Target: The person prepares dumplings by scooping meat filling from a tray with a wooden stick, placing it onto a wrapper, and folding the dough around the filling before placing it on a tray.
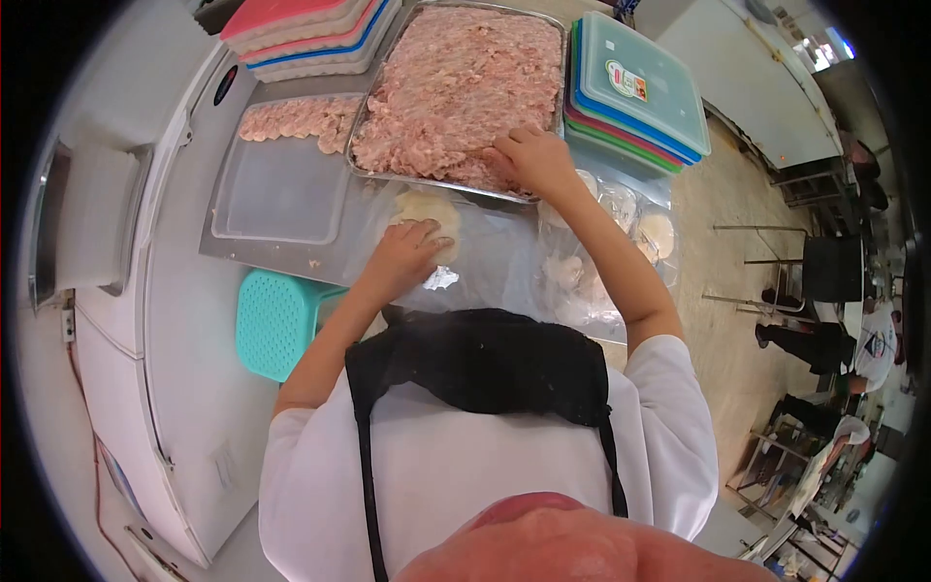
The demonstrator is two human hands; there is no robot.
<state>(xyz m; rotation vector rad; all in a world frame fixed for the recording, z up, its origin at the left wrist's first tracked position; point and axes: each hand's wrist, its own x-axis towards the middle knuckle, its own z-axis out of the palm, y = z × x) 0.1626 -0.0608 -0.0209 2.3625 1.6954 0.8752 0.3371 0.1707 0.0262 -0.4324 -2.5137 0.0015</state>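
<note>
A big metal tray (565, 58) is filled with ground meat (456, 87). My right hand (529, 158) reaches over its near right corner, fingers curled into the meat; what they grip is partly hidden. My left hand (407, 254) lies with fingers spread on a round, pale dough wrapper (427, 206), which rests on clear plastic in front of me. At the left, a flat translucent tray (276, 199) bears rows of meat portions (301, 118) along its far side. More round wrappers (657, 235) in clear plastic lie to the right, below my right forearm.
Stacked lidded containers (640, 82) stand at the back right, another stack (310, 29) at the back left. A turquoise stool (272, 325) is below the table's left front edge (228, 254). Two people (878, 347) are far off at the right, near metal racks.
</note>
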